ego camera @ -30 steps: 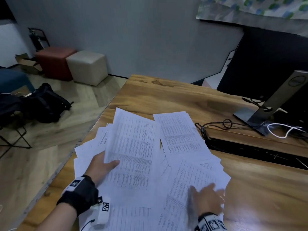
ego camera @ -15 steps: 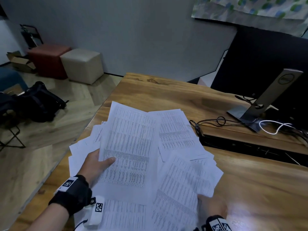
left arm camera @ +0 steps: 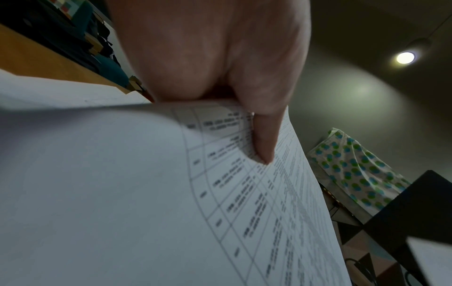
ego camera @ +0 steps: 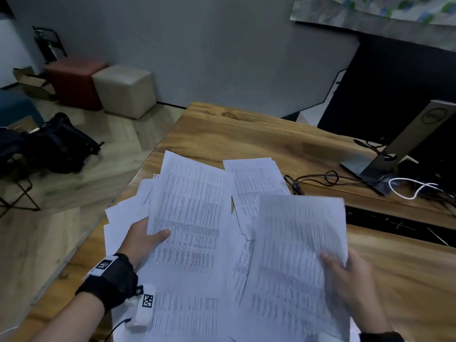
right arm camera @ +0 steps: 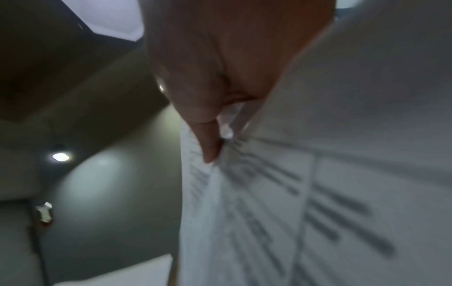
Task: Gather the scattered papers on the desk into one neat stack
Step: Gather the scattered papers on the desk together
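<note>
Wooden desk (ego camera: pixel 246 139) planks fill the middle of the head view, with a grey wall behind. Printed papers (ego camera: pixel 256 178) lie fanned and overlapping across the near part of the desk, not yet squared into one pile. One sheaf (ego camera: pixel 190 213) at the left of that spread is lifted at its left edge by the left hand (ego camera: pixel 142 236), thumb on top and fingers beneath; the left wrist view shows the thumb (left arm camera: pixel 263 133) pressed on the printed table, pinching the sheet. To the right of this sheaf, a second bundle (ego camera: pixel 296 243) is raised off the spread by the right hand (ego camera: pixel 345 277), which grips its right edge; in the right wrist view the thumb (right arm camera: pixel 208 143) clamps the blurred pages against fingers hidden behind them.

Beyond the papers, to their right, black cables (ego camera: pixel 328 177) and a white cable (ego camera: pixel 409 190) trail toward a monitor stand (ego camera: pixel 404 149). Left of the desk, on the floor, sit a black bag (ego camera: pixel 56 144), a beige cube stool (ego camera: pixel 125 90) and a red one (ego camera: pixel 74 80).
</note>
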Demonstrator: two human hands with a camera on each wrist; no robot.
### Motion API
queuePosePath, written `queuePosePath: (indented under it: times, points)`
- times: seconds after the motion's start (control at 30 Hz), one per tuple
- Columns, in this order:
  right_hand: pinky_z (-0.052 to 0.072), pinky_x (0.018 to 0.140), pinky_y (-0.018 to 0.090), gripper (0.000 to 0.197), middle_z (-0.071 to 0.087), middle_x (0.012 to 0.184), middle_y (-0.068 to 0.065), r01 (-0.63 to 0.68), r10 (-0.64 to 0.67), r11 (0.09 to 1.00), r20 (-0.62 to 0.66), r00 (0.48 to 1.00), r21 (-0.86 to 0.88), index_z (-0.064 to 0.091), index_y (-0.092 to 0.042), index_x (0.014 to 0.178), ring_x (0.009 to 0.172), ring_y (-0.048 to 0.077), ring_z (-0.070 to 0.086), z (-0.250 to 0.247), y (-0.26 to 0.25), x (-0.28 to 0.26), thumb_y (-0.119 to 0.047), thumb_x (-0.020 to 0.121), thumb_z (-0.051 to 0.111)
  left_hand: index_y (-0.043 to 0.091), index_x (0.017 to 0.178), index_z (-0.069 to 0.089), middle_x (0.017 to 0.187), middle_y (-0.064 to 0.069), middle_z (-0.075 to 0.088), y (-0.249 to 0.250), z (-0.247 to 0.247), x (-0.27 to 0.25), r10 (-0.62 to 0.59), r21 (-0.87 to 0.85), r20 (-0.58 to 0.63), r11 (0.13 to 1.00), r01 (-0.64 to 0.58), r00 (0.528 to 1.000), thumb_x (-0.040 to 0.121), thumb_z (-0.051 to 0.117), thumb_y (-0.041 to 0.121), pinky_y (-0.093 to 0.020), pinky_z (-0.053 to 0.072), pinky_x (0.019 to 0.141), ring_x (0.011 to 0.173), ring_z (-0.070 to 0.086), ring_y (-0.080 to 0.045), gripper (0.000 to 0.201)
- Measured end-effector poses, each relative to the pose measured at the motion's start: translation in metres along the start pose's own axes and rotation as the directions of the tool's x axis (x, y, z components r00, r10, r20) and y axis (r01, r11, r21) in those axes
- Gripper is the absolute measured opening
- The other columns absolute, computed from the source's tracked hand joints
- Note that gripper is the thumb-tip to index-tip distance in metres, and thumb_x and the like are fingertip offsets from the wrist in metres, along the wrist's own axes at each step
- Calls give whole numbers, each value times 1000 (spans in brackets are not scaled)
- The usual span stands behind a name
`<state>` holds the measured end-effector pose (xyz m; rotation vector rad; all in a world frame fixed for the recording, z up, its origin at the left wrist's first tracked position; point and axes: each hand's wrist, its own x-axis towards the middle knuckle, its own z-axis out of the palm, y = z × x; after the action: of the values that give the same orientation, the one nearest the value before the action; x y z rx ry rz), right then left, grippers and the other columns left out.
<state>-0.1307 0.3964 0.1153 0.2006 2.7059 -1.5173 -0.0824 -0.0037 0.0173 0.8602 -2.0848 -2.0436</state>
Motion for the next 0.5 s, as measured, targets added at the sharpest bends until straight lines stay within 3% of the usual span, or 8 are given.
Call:
queuePosePath:
  times: [0.07, 0.13, 0.17, 0.2, 0.3, 0.37, 0.43, 0.5]
  points:
    - [51, 56, 30, 13, 76, 65, -4, 63, -64, 998, 52, 997, 28, 67, -19, 78, 69, 20, 69, -9, -16, 3, -13, 89, 67, 7, 116, 68, 108, -13, 77, 0, 0, 1, -1, -4, 7, 1000, 1, 1000, 89, 70, 6, -50, 58, 86, 97, 73, -34, 27]
    - [53, 53, 19, 7, 78, 73, -13, 115, -136, 980, 124, 983, 162, 71, -17, 85, 66, 10, 72, -14, -39, 4, -12, 88, 68, 8, 117, 68, 110, -13, 76, 1, 0, 2, -11, -1, 26, 1000, 11, 1000, 89, 71, 7, -54, 57, 90, 99, 73, -34, 28]
    - [53, 53, 15, 7, 79, 78, -10, 126, -165, 966, 165, 973, 225, 71, -17, 88, 67, 7, 73, -13, -49, 8, -11, 88, 67, 8, 118, 68, 110, -12, 76, 1, 1, 2, -22, -8, 36, 1000, 22, 999, 90, 70, 7, -54, 56, 91, 100, 73, -34, 28]
    - [54, 54, 15, 9, 80, 82, -6, 125, -179, 958, 197, 964, 260, 72, -16, 91, 71, 7, 74, -6, -58, 14, -9, 88, 66, 8, 119, 67, 110, -12, 76, 1, 2, 2, -33, -16, 45, 999, 33, 998, 91, 69, 6, -54, 56, 91, 101, 73, -34, 28]
    - [61, 68, 29, 13, 79, 89, 3, 154, -199, 967, 218, 955, 205, 72, -18, 87, 85, 21, 73, 41, -70, 37, -6, 88, 68, 10, 120, 67, 113, -12, 76, 2, 4, 0, -65, -60, 75, 996, 69, 995, 93, 65, 4, -54, 55, 93, 103, 73, -34, 28]
    - [55, 64, 18, 15, 72, 88, 2, 178, -205, 975, 234, 950, 133, 68, -19, 83, 86, 21, 68, 87, -64, 47, -6, 89, 66, 14, 123, 66, 117, -10, 75, 1, 4, 0, -87, -101, 96, 990, 97, 992, 94, 64, 8, -56, 53, 96, 106, 72, -33, 30]
    - [42, 55, 7, 9, 65, 90, -5, 136, -150, 988, 276, 949, 71, 64, -16, 97, 85, 15, 65, 129, -56, 47, -10, 94, 58, 15, 126, 65, 121, -10, 74, -2, 2, 1, -114, -160, 105, 979, 130, 988, 96, 62, 12, -58, 50, 100, 110, 70, -35, 31]
    - [37, 53, 5, 17, 61, 94, -7, 79, -88, 996, 278, 956, 46, 61, -15, 109, 87, 14, 62, 161, -44, 46, -9, 96, 51, 13, 127, 65, 125, -13, 71, -5, 1, 5, -153, -221, 83, 961, 168, 985, 99, 57, 17, -58, 47, 103, 112, 68, -36, 29]
